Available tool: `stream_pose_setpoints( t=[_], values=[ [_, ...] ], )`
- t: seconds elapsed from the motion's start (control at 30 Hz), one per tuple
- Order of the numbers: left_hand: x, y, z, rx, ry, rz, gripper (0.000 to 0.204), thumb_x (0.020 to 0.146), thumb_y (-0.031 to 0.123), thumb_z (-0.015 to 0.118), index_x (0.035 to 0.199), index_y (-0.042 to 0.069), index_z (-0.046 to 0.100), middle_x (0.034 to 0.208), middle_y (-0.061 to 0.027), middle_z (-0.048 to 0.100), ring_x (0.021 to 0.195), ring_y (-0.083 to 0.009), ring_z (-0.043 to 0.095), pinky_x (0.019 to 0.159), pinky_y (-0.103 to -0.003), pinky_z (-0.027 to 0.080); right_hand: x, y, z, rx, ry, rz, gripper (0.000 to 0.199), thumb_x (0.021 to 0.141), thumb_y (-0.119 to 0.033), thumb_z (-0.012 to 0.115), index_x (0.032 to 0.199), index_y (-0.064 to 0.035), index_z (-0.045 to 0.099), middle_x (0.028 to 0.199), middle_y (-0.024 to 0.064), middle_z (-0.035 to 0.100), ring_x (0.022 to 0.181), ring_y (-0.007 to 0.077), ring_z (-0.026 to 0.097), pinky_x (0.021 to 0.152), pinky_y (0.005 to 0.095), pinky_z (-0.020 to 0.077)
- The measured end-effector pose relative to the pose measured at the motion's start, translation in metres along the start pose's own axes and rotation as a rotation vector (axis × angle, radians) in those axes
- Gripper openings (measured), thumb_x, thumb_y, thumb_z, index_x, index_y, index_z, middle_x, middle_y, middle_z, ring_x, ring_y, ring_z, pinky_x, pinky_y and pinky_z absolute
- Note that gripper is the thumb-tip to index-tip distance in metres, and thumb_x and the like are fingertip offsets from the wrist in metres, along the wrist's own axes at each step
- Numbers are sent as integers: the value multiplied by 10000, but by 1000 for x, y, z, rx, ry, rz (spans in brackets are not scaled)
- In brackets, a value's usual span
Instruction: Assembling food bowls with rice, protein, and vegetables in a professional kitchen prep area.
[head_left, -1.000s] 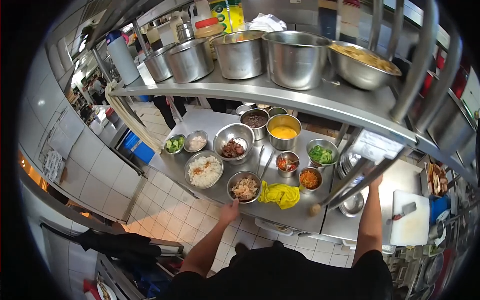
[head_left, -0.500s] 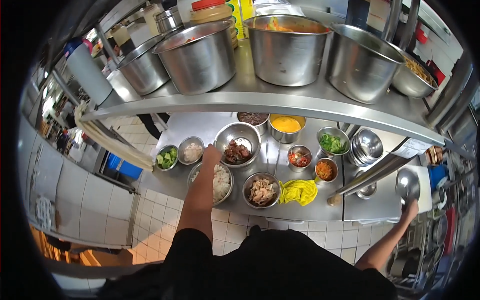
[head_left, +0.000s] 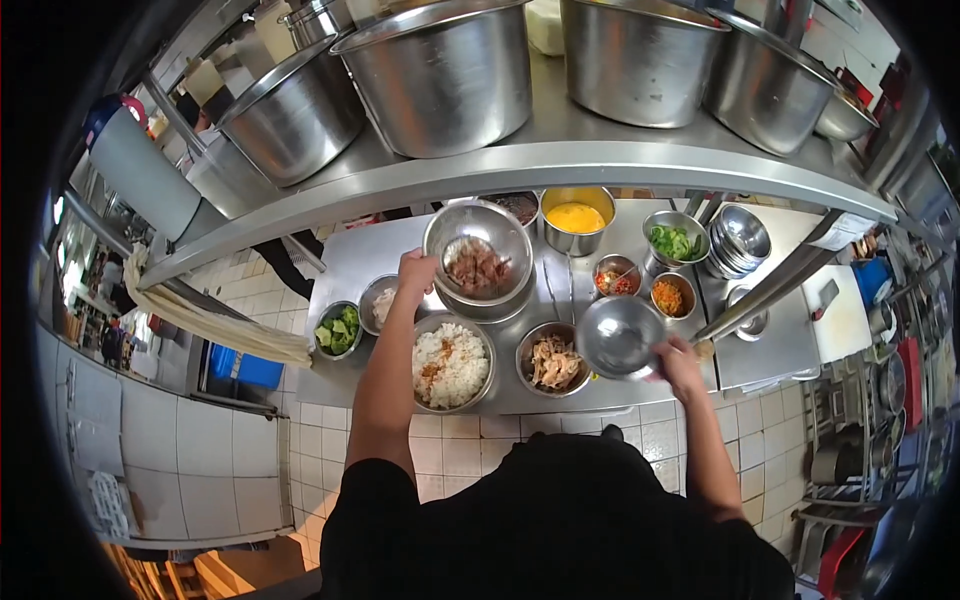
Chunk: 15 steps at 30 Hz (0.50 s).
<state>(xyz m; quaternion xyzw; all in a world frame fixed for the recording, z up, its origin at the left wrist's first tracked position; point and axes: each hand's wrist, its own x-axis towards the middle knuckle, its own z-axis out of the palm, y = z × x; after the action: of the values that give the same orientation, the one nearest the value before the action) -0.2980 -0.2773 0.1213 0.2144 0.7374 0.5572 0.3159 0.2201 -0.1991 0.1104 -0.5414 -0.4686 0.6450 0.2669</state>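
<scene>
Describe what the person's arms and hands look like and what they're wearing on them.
Both forearms are bare, with no gloves on the left hand or right hand. No watch or rings are visible. A black short-sleeved top covers the shoulders and upper arms, the sleeves ending above the elbows.

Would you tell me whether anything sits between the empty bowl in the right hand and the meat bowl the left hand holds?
Nothing visible blocks it. The empty bowl hangs above the counter's front edge; the meat bowl is lifted, tilted. Only low bowls lie below, like the shredded-food bowl.
</scene>
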Motion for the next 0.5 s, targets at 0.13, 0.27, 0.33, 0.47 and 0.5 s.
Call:
stream_pose_setpoints(
  t=[0.13, 0.27, 0.33, 0.47, 0.5],
  values=[
    [-35, 41, 15, 203, 126, 466, 172, 824, 142, 576, 747, -10, 600, 561, -46, 557, 448, -165, 504, 451, -409, 422, 44, -9, 109, 177, -116, -73, 286, 884, -78, 596, 1131, 37, 509, 892, 113, 589, 646, 234, 656, 518, 341, 631],
    [-85, 61, 39, 600, 186, 816, 171, 813, 139, 586, 719, -3, 577, 633, -174, 630, 572, -353, 622, 574, -470, 481, 76, -13, 185, 201, -115, -33, 218, 894, -65, 563, 1092, -27, 480, 939, 121, 598, 681, 191, 635, 523, 360, 636],
    [-104, 63, 45, 673, 160, 1012, 165, 827, 132, 579, 729, 1, 556, 650, -213, 601, 629, -414, 613, 578, -497, 478, 81, -13, 207, 280, -147, -32, 211, 895, -61, 551, 1089, -54, 470, 905, 95, 595, 666, 180, 630, 507, 354, 629],
    [-96, 54, 37, 567, 248, 1058, 166, 841, 119, 564, 743, -12, 535, 632, -203, 581, 570, -400, 586, 541, -453, 465, 78, -6, 207, 354, -137, -66, 182, 892, -59, 538, 1062, -83, 480, 842, 55, 590, 643, 158, 620, 476, 338, 610],
    [-84, 49, 31, 516, 293, 983, 164, 841, 116, 560, 745, -14, 534, 641, -201, 585, 551, -387, 580, 532, -441, 459, 76, -3, 199, 308, -134, -68, 172, 886, -66, 538, 1051, -88, 493, 838, 52, 595, 632, 154, 616, 468, 320, 599]
  ],
)
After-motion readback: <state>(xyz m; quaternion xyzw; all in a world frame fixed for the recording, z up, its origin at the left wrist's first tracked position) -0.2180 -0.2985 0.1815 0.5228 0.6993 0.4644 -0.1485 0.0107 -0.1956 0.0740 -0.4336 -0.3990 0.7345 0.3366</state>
